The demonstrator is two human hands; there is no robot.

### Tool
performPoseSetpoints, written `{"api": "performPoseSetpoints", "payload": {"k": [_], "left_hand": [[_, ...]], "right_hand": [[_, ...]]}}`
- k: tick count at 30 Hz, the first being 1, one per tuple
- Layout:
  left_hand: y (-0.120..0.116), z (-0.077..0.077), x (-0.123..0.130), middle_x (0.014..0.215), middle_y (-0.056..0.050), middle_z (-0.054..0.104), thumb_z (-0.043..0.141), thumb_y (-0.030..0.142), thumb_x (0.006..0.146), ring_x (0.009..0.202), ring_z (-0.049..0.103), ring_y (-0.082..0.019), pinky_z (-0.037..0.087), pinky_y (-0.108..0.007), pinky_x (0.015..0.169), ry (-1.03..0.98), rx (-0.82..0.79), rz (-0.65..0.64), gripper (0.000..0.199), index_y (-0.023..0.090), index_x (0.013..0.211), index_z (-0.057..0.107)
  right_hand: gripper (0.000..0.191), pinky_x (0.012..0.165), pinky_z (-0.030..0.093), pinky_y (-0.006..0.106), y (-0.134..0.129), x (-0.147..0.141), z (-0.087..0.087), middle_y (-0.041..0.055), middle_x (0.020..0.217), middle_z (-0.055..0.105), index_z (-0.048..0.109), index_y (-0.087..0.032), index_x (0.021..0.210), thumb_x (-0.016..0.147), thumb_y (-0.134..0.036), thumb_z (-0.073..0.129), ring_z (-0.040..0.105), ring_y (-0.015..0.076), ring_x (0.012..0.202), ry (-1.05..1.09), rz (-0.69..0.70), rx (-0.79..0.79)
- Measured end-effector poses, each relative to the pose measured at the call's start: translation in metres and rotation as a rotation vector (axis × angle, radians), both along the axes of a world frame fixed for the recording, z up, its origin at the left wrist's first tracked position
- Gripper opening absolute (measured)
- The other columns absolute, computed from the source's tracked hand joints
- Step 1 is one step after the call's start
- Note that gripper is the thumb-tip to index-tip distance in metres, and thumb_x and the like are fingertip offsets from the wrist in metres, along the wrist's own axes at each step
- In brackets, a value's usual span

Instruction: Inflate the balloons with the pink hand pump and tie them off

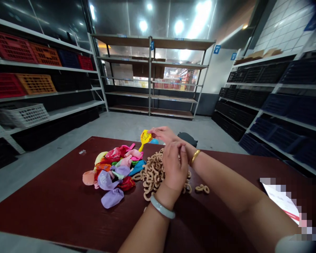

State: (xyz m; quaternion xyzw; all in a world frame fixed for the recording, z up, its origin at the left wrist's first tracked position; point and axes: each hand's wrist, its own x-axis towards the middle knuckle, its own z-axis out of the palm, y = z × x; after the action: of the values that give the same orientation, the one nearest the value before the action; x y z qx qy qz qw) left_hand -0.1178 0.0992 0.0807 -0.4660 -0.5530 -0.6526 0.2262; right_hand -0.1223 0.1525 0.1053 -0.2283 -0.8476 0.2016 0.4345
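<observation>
My right hand (163,135), with a gold bracelet at the wrist, reaches out over the far edge of the table. Between its fingertips it pinches a yellow deflated balloon (145,137) with dark print, its neck hanging down. Closer to me, my left hand (174,160), wearing a pale bangle, is closed with curled fingers beside my right wrist. Whatever it might hold is hidden. Under and beside it lies a heap of tan curled rings (153,172). Left of the heap are several deflated balloons (113,198) in purple, red, pink, orange, green and blue.
All this lies on a dark red-brown table (55,200). A few loose tan rings (202,189) lie right of the heap. Papers (280,196) are at the right edge, partly pixelated. A dark object (187,137) stands behind the table. Racks with crates (28,114) line the sides.
</observation>
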Motion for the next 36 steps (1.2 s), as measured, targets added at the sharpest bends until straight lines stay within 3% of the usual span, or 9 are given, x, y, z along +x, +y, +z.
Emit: {"api": "performPoseSetpoints", "payload": {"k": [3, 8, 10, 13, 16, 20, 27, 33, 36], "left_hand": [[-0.001, -0.003, -0.007, 0.113, -0.014, 0.054, 0.053, 0.022, 0.089, 0.111, 0.049, -0.024, 0.038, -0.042, 0.096, -0.042, 0.09, 0.181, 0.026, 0.017, 0.114, 0.05], [0.003, -0.006, -0.029, 0.132, -0.019, 0.041, 0.044, 0.041, 0.093, 0.125, 0.04, -0.025, 0.03, -0.044, 0.104, -0.281, 0.18, 0.266, 0.045, 0.015, 0.128, 0.039], [0.008, -0.006, -0.034, 0.127, -0.018, 0.049, 0.037, 0.053, 0.092, 0.119, 0.048, -0.025, 0.035, -0.042, 0.101, -0.462, 0.131, 0.083, 0.051, 0.015, 0.126, 0.042], [0.016, -0.005, -0.027, 0.1, -0.016, 0.066, 0.028, 0.069, 0.086, 0.09, 0.064, -0.024, 0.048, -0.038, 0.082, -0.813, -0.091, -0.44, 0.068, 0.013, 0.115, 0.053], [0.019, -0.003, -0.01, 0.079, -0.012, 0.068, 0.039, 0.072, 0.081, 0.068, 0.065, -0.02, 0.05, -0.032, 0.066, -0.981, -0.303, -0.805, 0.068, 0.011, 0.104, 0.061], [0.018, -0.003, 0.008, 0.066, -0.003, 0.064, 0.068, 0.05, 0.075, 0.053, 0.056, -0.011, 0.044, -0.022, 0.055, -0.939, -0.403, -0.876, 0.04, 0.013, 0.09, 0.064], [0.016, -0.007, 0.022, 0.069, -0.005, 0.062, 0.066, 0.033, 0.081, 0.057, 0.056, -0.011, 0.045, -0.021, 0.055, -0.971, -0.581, -1.073, 0.022, 0.011, 0.086, 0.067], [0.014, -0.002, 0.015, 0.072, -0.003, 0.058, 0.061, 0.02, 0.085, 0.06, 0.057, -0.009, 0.051, -0.021, 0.058, -1.297, -0.311, -1.308, 0.009, 0.012, 0.089, 0.065], [0.016, -0.002, -0.001, 0.08, -0.005, 0.061, 0.054, 0.012, 0.089, 0.067, 0.062, -0.01, 0.055, -0.022, 0.064, -1.415, -0.1, -1.242, 0.012, 0.012, 0.095, 0.064]], "right_hand": [[0.033, 0.076, 0.053, 0.033, 0.022, -0.002, 0.016, 0.0067, 0.079, 0.069, 0.071, -0.018, 0.087, 0.079, -0.049, 0.066, 0.065, 0.0193, 0.079, 0.03, 0.135, -0.099], [0.039, 0.076, 0.053, 0.035, 0.066, 0.013, 0.046, 0.0086, 0.085, 0.071, 0.072, -0.016, 0.084, 0.077, -0.054, 0.065, 0.066, 0.0187, 0.077, 0.085, 0.709, -0.666], [0.037, 0.077, 0.052, 0.035, 0.078, 0.028, 0.053, 0.0087, 0.086, 0.071, 0.071, -0.015, 0.083, 0.077, -0.052, 0.067, 0.065, 0.0182, 0.077, 0.11, 0.799, -0.767], [0.033, 0.076, 0.051, 0.033, 0.089, 0.053, 0.056, 0.0079, 0.085, 0.071, 0.071, -0.015, 0.082, 0.077, -0.048, 0.068, 0.064, 0.0168, 0.076, 0.152, 0.808, -0.772], [0.029, 0.073, 0.049, 0.03, 0.095, 0.075, 0.05, 0.0059, 0.084, 0.069, 0.07, -0.015, 0.084, 0.077, -0.043, 0.069, 0.062, 0.0145, 0.075, 0.173, 0.767, -0.725], [0.025, 0.066, 0.047, 0.026, 0.104, 0.1, 0.033, 0.0014, 0.079, 0.065, 0.066, -0.015, 0.084, 0.069, -0.033, 0.075, 0.058, 0.0123, 0.07, 0.169, 0.618, -0.624], [0.024, 0.066, 0.048, 0.027, 0.114, 0.132, 0.006, -0.0006, 0.08, 0.063, 0.059, -0.018, 0.085, 0.069, -0.032, 0.071, 0.059, 0.0135, 0.072, 0.276, 0.412, -0.612], [0.026, 0.086, 0.045, 0.034, 0.136, 0.168, -0.016, 0.0066, 0.101, 0.068, 0.064, -0.019, 0.098, 0.087, -0.039, 0.052, 0.062, 0.0192, 0.095, -0.058, 0.046, -0.292], [0.037, 0.09, 0.042, 0.041, 0.139, 0.197, -0.037, 0.0117, 0.11, 0.065, 0.066, -0.019, 0.106, 0.079, -0.044, 0.063, 0.058, 0.0271, 0.106, -0.321, -0.053, -0.2]]}}
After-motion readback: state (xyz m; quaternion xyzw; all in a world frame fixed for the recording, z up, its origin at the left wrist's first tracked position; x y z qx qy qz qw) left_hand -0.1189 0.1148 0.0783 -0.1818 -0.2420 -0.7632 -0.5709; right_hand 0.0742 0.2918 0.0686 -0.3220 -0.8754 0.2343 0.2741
